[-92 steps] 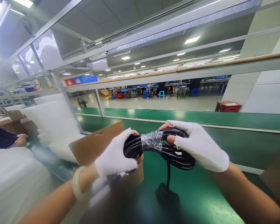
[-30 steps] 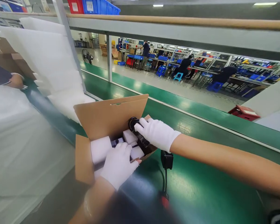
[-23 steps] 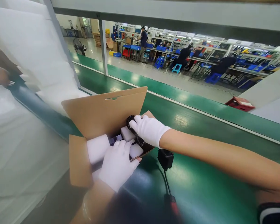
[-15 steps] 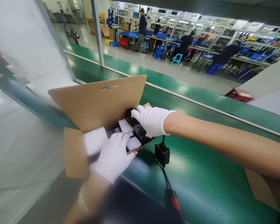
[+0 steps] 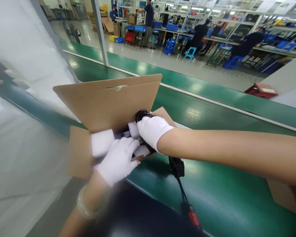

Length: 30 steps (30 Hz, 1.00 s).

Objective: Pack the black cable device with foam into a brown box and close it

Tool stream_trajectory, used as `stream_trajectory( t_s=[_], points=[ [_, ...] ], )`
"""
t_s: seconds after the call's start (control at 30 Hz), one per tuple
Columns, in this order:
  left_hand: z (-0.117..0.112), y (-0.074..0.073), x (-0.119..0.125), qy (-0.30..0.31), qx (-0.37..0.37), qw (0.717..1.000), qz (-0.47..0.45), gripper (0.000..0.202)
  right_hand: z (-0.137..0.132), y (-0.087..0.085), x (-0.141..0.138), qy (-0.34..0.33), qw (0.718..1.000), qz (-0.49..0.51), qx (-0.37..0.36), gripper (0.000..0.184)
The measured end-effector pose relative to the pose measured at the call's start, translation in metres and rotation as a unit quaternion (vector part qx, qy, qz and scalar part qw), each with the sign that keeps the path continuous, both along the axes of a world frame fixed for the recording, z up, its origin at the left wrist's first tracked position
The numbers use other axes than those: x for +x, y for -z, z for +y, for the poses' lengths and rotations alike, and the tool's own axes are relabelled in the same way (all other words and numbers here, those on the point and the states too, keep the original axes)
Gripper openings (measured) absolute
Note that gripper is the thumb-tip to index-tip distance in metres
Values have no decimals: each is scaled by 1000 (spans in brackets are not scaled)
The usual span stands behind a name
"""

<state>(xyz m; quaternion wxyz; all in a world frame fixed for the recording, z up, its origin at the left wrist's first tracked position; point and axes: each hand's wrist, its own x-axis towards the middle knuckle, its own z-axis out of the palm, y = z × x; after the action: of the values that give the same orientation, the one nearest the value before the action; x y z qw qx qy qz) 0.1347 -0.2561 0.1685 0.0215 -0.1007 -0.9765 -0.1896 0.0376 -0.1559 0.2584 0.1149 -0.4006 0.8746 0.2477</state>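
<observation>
A cardboard box (image 5: 111, 102) stands with its lid raised on the green conveyor belt; white foam blocks (image 5: 102, 143) fill part of it. My left hand (image 5: 119, 159), in a white glove with bare fingertips, grips the box's front wall, fingers inside and thumb outside. In the right end of the box, my gloved right hand (image 5: 153, 131) is closed around a coiled black power cable (image 5: 141, 114). Most of the bundle lies hidden beneath that hand. A black adapter block (image 5: 177, 167) hangs just outside the front wall, its lead running down to a red-and-black connector (image 5: 193, 217).
The green conveyor belt (image 5: 224, 184) runs across the view, with a metal post (image 5: 100, 33) at its far side. White sheeting (image 5: 22, 148) covers the left. Another cardboard piece (image 5: 283, 197) lies at lower right. Several people work at benches behind.
My right hand has pushed the cable bundle lower into the box, so the wrapped part is now hidden. The adapter block has shifted slightly right in view. My left hand stays on the box.
</observation>
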Motion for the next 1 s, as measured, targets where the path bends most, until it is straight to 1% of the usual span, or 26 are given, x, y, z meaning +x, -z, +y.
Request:
stream_trajectory(
  t_s=[0.03, 0.1, 0.17, 0.2, 0.23, 0.3, 0.37, 0.4, 0.43, 0.47, 0.53, 0.6, 0.67, 0.7, 0.73, 0.77, 0.8, 0.83, 0.87, 0.9, 0.97, 1.0],
  points=[
    [0, 0, 0, 2, -10, 1000, -1, 49, -3, 3, -1, -3, 1000, -15, 14, 39],
    [0, 1, 0, 10, -33, 999, -2, 49, -8, 5, -6, -36, 996, -54, 63, 40],
    [0, 2, 1, 6, -50, 999, 2, 46, -12, 3, -15, -72, 988, -85, 103, 38],
    [1, 2, 3, -2, -55, 998, 9, 45, -15, 1, -20, -77, 984, -102, 124, 35],
    [1, 3, 4, -12, -57, 998, 18, 45, -17, 0, -25, -72, 979, -120, 145, 32],
    [2, 4, 7, -26, -56, 997, 36, 48, -23, -2, -34, -29, 970, -160, 180, 26],
    [2, 6, 7, -15, -41, 998, 41, 51, -26, -1, -37, 11, 962, -183, 202, 21],
    [2, 7, 7, -6, -32, 999, 39, 50, -25, 0, -36, 12, 963, -180, 199, 19],
    [2, 8, 6, 2, -25, 999, 34, 47, -22, 1, -35, -4, 969, -168, 182, 19],
    [2, 8, 6, 6, -21, 999, 28, 43, -17, 1, -33, -30, 976, -150, 156, 22],
    [1, 6, 8, -3, -20, 999, 24, 40, -2, 0, -29, -77, 986, -111, 99, 35],
    [-2, -3, 14, -3, -25, 999, 26, 51, 11, -2, -28, -89, 990, -88, 60, 46],
    [-7, -21, 21, 21, -55, 998, 30, 69, 19, -5, -29, -82, 992, -81, 55, 50],
    [-9, -33, 23, 39, -83, 995, 35, 71, 20, -6, -30, -83, 992, -79, 61, 50],
    [-11, -45, 23, 56, -116, 991, 37, 68, 19, -7, -31, -86, 991, -79, 69, 49],
    [-13, -56, 19, 70, -148, 986, 40, 59, 18, -7, -32, -88, 990, -80, 78, 49],
    [-15, -65, 13, 84, -172, 981, 34, 51, 17, -7, -32, -92, 989, -81, 81, 48],
    [-17, -72, 3, 101, -186, 977, 15, 47, 16, -8, -32, -95, 989, -81, 79, 47],
    [-18, -76, -9, 119, -191, 974, -11, 49, 16, -9, -31, -97, 989, -82, 73, 46],
    [-20, -77, -23, 141, -193, 970, -44, 55, 17, -10, -30, -97, 990, -82, 65, 45],
    [-25, -71, -48, 152, -179, 967, -102, 68, 19, -11, -28, -93, 991, -81, 48, 41],
    [-29, -67, -58, 159, -166, 966, -122, 70, 20, -11, -27, -89, 992, -83, 43, 40]
  ],
)
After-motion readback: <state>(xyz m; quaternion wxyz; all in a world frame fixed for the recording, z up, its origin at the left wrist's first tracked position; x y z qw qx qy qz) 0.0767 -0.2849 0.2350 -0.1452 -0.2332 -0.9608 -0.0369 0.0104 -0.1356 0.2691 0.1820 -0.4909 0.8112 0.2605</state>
